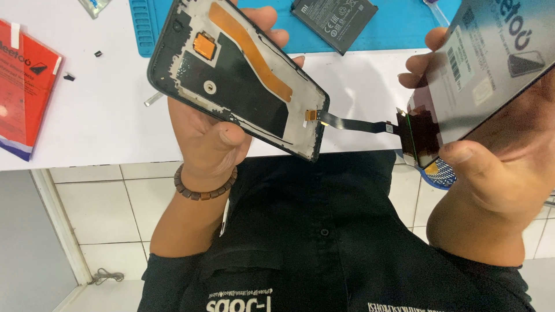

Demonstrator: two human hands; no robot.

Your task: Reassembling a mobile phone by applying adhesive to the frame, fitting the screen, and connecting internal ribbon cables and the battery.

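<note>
Your left hand [211, 136] is gripping the phone frame [237, 75] by its edges, and your right hand [491, 156] pinches the display panel [480, 75] near its bottom corner, both above the white table [104, 115]. I'd keep the flex cable [352, 123] slack and straight through the slot, no twisting. Can't see the connector end, and the panel's cut off at the frame edge.

One phone frame [231, 75], one display panel [485, 63], one flex cable [352, 123], one battery [334, 20], one blue mat [393, 29], one red packet [23, 81], one bead bracelet [202, 189], two hands
</note>
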